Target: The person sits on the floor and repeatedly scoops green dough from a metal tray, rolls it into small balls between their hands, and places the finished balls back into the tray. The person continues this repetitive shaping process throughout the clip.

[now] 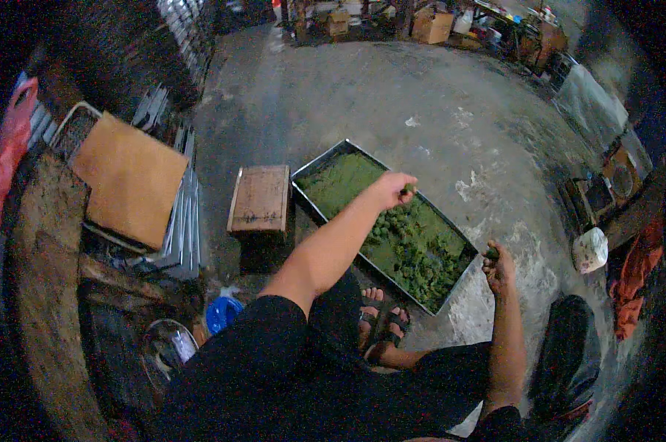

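Note:
A rectangular metal tray stands on the floor before me, tilted across the view. Fine green material covers its bottom, and many small dark green clumps lie heaped over its near right half. Above the tray's far long side, my left hand is closed around a small green lump. My right hand is just outside the tray's right corner, with a dark green lump held between thumb and fingers. What the lumps are made of cannot be told.
Left of the tray stands a small wooden stool or box. Farther left, a cardboard sheet lies beside metal strips. A blue coil-like thing is near my left side. My sandalled feet are at the tray's near edge. Cardboard boxes line the far side.

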`<state>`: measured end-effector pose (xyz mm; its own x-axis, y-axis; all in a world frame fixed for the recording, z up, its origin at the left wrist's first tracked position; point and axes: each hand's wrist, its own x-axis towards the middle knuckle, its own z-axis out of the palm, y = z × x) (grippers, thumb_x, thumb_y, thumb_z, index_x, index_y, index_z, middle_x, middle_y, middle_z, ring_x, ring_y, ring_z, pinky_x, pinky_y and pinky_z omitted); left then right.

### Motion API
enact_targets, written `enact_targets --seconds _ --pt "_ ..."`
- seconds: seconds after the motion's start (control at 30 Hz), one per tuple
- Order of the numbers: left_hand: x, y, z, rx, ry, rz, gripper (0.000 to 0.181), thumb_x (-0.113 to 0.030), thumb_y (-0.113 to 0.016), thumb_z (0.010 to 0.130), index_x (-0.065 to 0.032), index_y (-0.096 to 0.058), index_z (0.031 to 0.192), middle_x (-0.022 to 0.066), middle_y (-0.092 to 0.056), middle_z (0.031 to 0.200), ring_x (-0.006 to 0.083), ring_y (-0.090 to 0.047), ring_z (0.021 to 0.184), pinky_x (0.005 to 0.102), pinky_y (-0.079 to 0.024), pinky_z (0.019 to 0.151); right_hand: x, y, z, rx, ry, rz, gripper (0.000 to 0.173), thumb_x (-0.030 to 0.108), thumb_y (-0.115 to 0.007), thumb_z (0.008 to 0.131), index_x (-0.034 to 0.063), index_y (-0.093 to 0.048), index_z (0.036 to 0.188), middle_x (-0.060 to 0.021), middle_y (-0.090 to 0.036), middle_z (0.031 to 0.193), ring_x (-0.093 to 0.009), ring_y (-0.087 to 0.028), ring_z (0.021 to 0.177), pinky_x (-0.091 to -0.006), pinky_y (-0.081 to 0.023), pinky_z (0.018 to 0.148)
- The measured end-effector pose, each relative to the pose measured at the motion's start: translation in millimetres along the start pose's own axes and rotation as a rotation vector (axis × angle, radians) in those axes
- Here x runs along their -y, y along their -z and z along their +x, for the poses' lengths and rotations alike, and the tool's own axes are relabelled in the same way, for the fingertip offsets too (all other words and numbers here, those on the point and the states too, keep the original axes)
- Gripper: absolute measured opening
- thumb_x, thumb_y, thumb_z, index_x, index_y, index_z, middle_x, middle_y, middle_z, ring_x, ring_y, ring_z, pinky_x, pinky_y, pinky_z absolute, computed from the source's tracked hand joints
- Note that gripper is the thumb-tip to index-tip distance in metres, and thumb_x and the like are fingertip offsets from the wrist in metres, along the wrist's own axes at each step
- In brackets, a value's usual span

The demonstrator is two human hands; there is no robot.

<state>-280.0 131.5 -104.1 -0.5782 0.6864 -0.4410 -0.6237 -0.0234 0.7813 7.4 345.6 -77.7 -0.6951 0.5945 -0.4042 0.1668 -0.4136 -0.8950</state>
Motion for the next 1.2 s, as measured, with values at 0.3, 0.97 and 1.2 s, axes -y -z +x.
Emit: enact_targets --seconds 0.3,0.97,1.2 --pt "10.3 9.2 28.1 -0.105 -0.236 0.108 0.045 -0.051 -0.051 0.087 -0.0065 -0.057 0.088 0.0083 -0.055 0.075 0.0178 -0.047 0.059 0.0342 -0.041 0.049 -51.2 94.7 37.2 0.059 0.189 0.031 0.029 0.031 -0.054 0.091 0.0095 -0.057 0.109 0.0055 -0.034 0.059 -0.007 -0.033 0.047 -0.0226 -0.029 0.04" --pt "54.3 -126.9 66.1 -0.21 -0.261 1.271 0.051 -0.052 -0.057 0.082 -0.0034 -0.07 0.087 0.0129 -0.065 0.076 0.0237 -0.062 0.06 0.0363 -0.052 0.059 5.3 109.7 28.5 -0.026 0.251 -0.365 0.026 0.034 -0.057 0.089 0.0133 -0.054 0.074 0.0032 -0.04 0.054 -0.009 -0.033 0.041 -0.0237 -0.027 0.038" --pt "58.5 -91.6 85.3 -0.107 0.026 1.487 0.063 -0.056 -0.061 0.076 -0.0025 -0.063 0.109 0.0175 -0.063 0.108 0.0319 -0.064 0.093 0.0401 -0.052 0.08 -81.3 55.5 97.6 0.133 -0.24 -0.45 0.025 0.022 -0.056 0.089 0.0003 -0.053 0.101 -0.0062 -0.055 0.075 -0.017 -0.058 0.06 -0.0276 -0.046 0.048"
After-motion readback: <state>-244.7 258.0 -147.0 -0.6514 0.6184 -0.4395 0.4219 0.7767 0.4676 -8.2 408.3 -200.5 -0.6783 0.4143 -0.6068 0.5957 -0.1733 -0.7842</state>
